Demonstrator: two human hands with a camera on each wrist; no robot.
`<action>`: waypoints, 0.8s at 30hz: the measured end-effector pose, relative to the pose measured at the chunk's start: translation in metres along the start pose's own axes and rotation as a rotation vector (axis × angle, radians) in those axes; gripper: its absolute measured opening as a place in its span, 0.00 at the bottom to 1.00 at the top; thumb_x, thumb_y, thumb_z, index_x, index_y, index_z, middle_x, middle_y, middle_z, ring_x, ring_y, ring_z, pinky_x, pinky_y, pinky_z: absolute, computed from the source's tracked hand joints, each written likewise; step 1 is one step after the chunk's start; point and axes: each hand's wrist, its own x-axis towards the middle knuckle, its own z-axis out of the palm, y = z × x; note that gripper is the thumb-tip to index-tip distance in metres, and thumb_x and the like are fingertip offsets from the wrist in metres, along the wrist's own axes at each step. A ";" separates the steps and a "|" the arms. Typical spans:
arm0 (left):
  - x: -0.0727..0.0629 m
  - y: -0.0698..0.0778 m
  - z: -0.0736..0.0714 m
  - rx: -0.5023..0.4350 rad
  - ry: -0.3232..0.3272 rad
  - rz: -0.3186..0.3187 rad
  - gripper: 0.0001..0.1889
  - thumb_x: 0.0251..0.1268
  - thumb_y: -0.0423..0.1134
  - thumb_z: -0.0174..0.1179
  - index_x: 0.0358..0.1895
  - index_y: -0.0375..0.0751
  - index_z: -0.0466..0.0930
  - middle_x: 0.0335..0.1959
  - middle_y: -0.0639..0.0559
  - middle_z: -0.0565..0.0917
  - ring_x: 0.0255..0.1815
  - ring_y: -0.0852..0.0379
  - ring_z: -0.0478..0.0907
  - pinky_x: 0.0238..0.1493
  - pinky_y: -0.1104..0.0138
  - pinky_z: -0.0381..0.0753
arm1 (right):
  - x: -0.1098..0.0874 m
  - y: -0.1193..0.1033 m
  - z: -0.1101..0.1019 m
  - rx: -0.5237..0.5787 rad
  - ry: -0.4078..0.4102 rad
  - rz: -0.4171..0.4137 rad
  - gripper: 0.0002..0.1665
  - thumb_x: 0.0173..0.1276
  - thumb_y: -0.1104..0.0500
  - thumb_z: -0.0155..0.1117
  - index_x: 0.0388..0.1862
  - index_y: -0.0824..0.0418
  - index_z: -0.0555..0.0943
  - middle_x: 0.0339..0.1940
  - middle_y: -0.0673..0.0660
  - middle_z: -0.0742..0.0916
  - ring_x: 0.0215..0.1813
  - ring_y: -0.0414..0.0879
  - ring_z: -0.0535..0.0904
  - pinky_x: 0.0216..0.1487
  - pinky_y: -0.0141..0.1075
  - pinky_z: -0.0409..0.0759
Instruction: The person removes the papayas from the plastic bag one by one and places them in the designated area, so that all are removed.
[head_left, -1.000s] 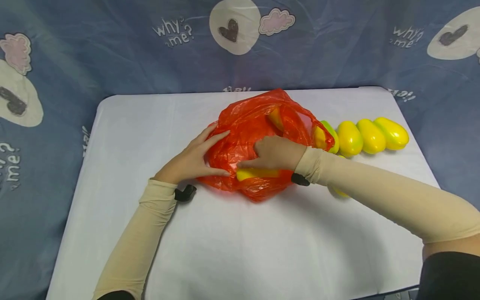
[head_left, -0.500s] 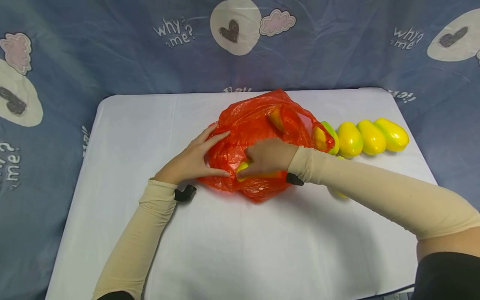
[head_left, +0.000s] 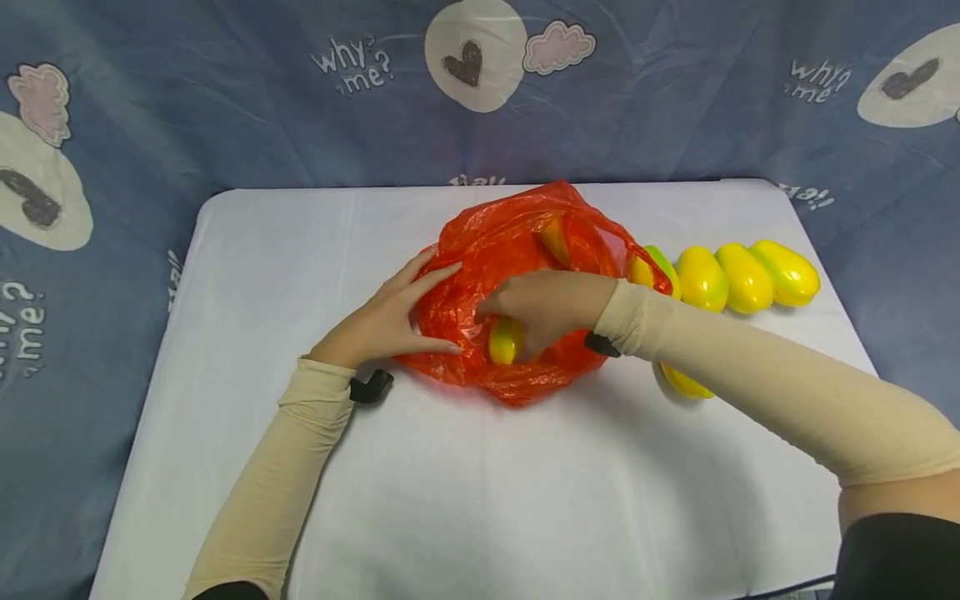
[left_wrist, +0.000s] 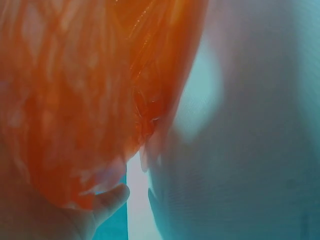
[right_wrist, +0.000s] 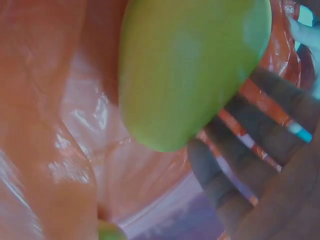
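Note:
A crinkled red plastic bag lies at the middle of the table, its mouth spread open. My left hand rests against the bag's left side, thumb and fingers spread; the left wrist view shows the red plastic over part of the hand. Inside the bag's mouth is a yellow-green toy mango, end-on in the head view. My right hand reaches in around it. In the right wrist view the fingers look straight and spread, their tips at the mango's edge; the thumb is hidden there.
Several yellow mangoes form a row right of the bag. Another mango is partly under the right forearm. A mango shows through the red plastic. The white table meets a patterned blue cloth behind.
The mango at the bag's mouth has turned from lying lengthwise to end-on. My right hand first moved left, then back right beside it. The left hand and bag have stayed put.

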 end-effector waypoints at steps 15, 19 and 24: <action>-0.001 -0.001 -0.001 0.001 0.001 0.001 0.58 0.46 0.68 0.77 0.82 0.70 0.54 0.87 0.55 0.42 0.87 0.42 0.46 0.77 0.35 0.64 | -0.005 -0.018 0.014 -0.022 0.210 0.290 0.30 0.60 0.31 0.71 0.39 0.55 0.81 0.28 0.51 0.82 0.29 0.47 0.77 0.33 0.37 0.82; -0.002 -0.001 -0.001 0.000 -0.001 -0.008 0.58 0.46 0.69 0.77 0.82 0.73 0.52 0.87 0.57 0.41 0.87 0.42 0.46 0.77 0.36 0.64 | -0.002 -0.009 0.011 -0.033 0.163 0.259 0.36 0.62 0.36 0.72 0.61 0.55 0.81 0.43 0.54 0.84 0.36 0.48 0.81 0.43 0.40 0.87; -0.002 0.000 -0.001 -0.001 -0.011 -0.012 0.58 0.46 0.71 0.76 0.82 0.74 0.52 0.87 0.58 0.41 0.87 0.43 0.45 0.77 0.35 0.64 | -0.002 0.004 0.010 -0.027 0.124 0.215 0.37 0.67 0.35 0.68 0.70 0.51 0.77 0.56 0.56 0.81 0.41 0.49 0.82 0.52 0.44 0.87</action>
